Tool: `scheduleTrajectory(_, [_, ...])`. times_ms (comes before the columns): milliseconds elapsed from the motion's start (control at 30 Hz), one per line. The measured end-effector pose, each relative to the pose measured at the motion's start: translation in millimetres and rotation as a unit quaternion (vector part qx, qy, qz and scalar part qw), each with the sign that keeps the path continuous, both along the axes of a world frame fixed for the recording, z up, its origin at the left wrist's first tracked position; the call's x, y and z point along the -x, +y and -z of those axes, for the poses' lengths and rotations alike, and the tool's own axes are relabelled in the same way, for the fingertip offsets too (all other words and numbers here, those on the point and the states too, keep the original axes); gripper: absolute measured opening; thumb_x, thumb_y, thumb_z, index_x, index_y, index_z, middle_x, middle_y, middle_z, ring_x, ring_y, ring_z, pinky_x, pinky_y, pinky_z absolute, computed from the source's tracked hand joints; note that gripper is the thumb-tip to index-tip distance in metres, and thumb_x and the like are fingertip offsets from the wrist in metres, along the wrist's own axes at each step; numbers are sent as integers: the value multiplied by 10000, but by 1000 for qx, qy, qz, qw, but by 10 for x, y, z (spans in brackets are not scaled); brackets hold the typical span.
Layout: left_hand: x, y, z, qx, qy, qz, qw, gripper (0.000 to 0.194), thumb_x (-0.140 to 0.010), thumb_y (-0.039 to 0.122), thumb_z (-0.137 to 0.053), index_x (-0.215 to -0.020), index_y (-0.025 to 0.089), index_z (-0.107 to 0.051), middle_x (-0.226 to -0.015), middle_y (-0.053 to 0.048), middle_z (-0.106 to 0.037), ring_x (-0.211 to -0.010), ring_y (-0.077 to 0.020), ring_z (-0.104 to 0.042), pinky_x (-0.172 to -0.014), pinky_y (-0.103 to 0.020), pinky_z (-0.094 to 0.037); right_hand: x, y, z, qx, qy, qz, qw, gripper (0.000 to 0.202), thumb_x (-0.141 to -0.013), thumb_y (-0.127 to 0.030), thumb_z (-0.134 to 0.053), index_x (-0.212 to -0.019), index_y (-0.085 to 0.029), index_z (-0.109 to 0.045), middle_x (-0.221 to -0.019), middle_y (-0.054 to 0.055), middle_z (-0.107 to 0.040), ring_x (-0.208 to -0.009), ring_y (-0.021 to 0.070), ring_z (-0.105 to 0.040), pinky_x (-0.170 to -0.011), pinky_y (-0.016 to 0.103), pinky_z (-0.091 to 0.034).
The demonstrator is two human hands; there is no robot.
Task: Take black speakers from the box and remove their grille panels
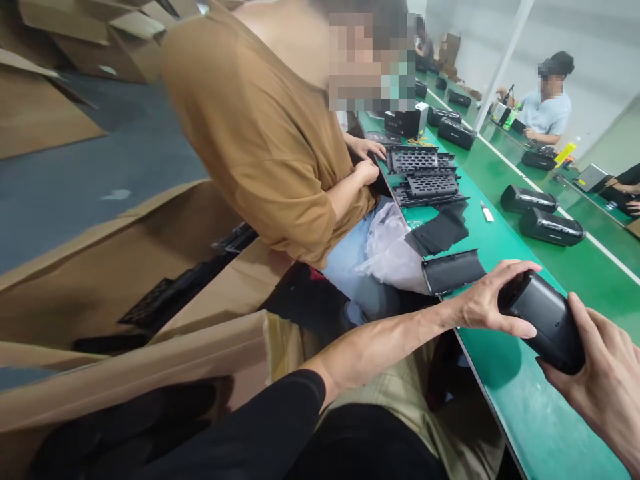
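The left hand (493, 301) and right hand (597, 363) gripped 1 glossy black speaker-like casing (550, 320) by its ends; uneven finger pressure could have made it slip.

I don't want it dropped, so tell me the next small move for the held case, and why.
Probably lower the case onto the table: the left hand and right hand hold its opposite ends, and bare green surface shows near it.

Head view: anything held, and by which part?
A black rounded casing, by its opposite ends: left hand around the far end, right hand around the near one.
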State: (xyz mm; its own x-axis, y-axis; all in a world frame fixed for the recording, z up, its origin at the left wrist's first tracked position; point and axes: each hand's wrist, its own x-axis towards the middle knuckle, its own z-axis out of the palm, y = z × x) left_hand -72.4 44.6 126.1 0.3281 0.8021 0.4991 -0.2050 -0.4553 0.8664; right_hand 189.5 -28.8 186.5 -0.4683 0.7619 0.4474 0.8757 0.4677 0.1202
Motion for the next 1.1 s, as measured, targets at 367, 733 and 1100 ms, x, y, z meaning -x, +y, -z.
scheduleTrajectory(367, [100,-83,78,179,-94,74,977,1113,-625,530,-974,-1604,276,-510,-1250,-68,-661,-1089,-250,-651,-960,-350,-574,-263,-462,217,196,452,101,864,1118,-828,-705,-854,-1730,-289,-341,-1696,151,-461,-1495,461,-468,-1287,638,-275])
scheduleTrajectory(733, [-245,116,403,254,-72,12,965,997,-674,636,-940,-1548,259,-640,-1449,-86,-637,-1334,-325,-600,-1153,-422,-537,-499,-158,489,285,575,173,747,977,-778,-718,-863,-1556,-242,-510,-1380,147,-644,-1206,386,-659,-925,455,-583])
scheduleTrajectory(1100, [-243,251,326,344,11,78,936,1112,-656,783,-927,-1568,231,-612,-1322,-120,-704,-1221,-331,-692,-1014,-441,-617,-499,-383,313,369,673,191,612,874,-808,-600,-914,-1557,-300,-577,-1536,125,-606,-884,223,-667,-691,358,-630])
